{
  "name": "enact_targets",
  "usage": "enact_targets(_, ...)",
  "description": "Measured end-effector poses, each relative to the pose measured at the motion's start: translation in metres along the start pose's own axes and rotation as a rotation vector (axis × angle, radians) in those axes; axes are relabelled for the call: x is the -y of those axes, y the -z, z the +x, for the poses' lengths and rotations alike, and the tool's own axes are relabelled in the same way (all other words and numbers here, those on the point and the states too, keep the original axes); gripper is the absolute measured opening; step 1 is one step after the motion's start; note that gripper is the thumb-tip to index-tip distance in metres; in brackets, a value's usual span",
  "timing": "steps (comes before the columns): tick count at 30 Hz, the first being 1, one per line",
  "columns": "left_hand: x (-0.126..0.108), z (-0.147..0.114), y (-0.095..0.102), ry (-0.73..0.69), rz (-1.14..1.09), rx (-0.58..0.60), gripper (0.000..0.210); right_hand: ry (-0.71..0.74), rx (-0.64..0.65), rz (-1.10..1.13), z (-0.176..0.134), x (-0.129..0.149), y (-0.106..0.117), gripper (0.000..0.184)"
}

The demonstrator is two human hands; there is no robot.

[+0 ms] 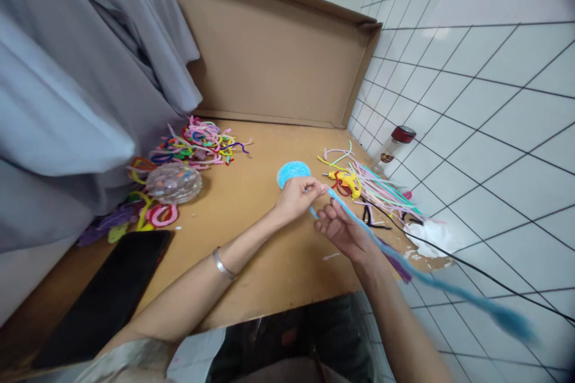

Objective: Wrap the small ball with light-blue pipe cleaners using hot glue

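Observation:
My left hand (298, 197) is closed in a pinch on a fuzzy blue pipe cleaner (348, 209) near the middle of the table. Right of it, my right hand (344, 230) is palm up with loosely bent fingers apart, close beside the strand. The pipe cleaner runs past that hand and trails to the lower right, where its tip blurs. A flat round coil of bright blue (293, 172) lies just behind my left hand, which covers its lower edge. A short blue bit shows between the hands; whether it joins the coil is hidden.
A yellow glue gun (348, 182) with a black cord lies among loose pipe cleaners (381, 188) at right, near a red-lidded jar (395, 142) and white tissue (431, 238). At left are a colourful pile (202, 140), a clear container (174, 183) and a black phone (108, 293). Cardboard (278, 48) stands behind.

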State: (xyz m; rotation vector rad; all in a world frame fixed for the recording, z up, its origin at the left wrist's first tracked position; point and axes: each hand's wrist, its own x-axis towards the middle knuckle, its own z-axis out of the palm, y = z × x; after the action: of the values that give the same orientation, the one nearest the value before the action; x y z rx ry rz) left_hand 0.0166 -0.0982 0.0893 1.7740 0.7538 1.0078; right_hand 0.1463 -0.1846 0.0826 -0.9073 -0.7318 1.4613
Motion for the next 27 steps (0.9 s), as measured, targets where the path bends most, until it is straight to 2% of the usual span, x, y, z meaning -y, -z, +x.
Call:
enact_targets(2,0.003,0.006,0.005,0.036,-0.038,-0.004,0.034,0.034,0.007,-0.063,0.006,0.001,-0.001,0.043)
enact_targets(4,0.005,0.01,0.009,0.099,-0.153,0.04,0.035,0.05,-0.015,-0.124,0.013,0.003,0.0,0.045)
enact_targets(8,0.007,0.011,0.009,0.222,-0.365,0.09,0.044,0.187,-0.151,-0.279,0.025,0.004,0.004,0.044)
enact_targets(12,0.008,0.008,0.003,0.256,-0.26,0.127,0.047,0.384,-0.285,-0.479,0.029,0.0,0.008,0.038)
enact_targets(16,0.011,0.007,-0.002,0.216,-0.117,0.081,0.031,0.557,-0.325,-0.627,0.021,-0.003,0.006,0.03)
enact_targets(19,0.011,0.007,-0.002,0.208,-0.077,0.086,0.019,0.778,-0.356,-0.885,0.016,-0.002,0.006,0.025)
enact_targets(22,0.01,0.006,0.0,0.194,-0.039,0.132,0.017,0.992,-0.315,-1.199,0.015,0.002,0.01,0.02)
enact_targets(25,0.011,0.006,0.002,0.188,-0.03,0.146,0.02,0.991,-0.235,-1.32,0.016,0.006,0.015,0.018)
enact_targets(27,0.014,0.007,0.001,0.199,-0.052,0.137,0.025,0.882,-0.226,-1.216,0.016,0.008,0.016,0.02)
